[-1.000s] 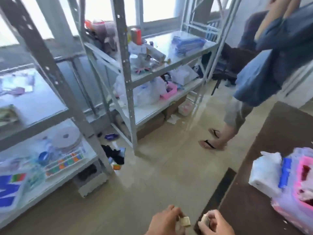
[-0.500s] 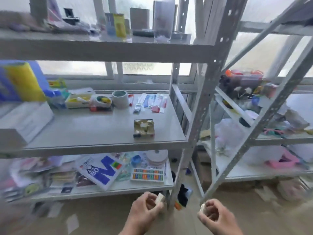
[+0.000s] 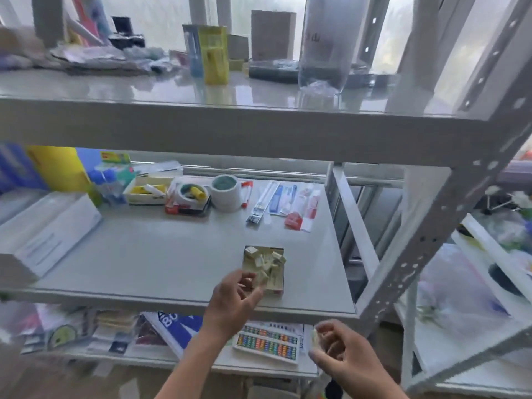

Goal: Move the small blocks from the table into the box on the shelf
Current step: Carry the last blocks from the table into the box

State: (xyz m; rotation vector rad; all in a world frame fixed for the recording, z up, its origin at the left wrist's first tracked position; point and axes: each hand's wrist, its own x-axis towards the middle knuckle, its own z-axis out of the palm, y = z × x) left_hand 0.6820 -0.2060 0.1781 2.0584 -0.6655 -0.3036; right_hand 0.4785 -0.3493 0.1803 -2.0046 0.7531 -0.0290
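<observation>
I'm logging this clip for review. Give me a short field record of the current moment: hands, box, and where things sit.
left hand: at the box's near edge, pinching a small block
right hand: lower, in front of the shelf, curled around something pale
box: on middle shelf, holds several pale blocks
tape roll: farther back on that shelf

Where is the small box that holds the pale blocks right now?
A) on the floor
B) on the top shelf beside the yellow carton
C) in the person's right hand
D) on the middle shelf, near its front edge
D: the box sits on the middle shelf near the front edge, with the left hand reaching to it.
</observation>
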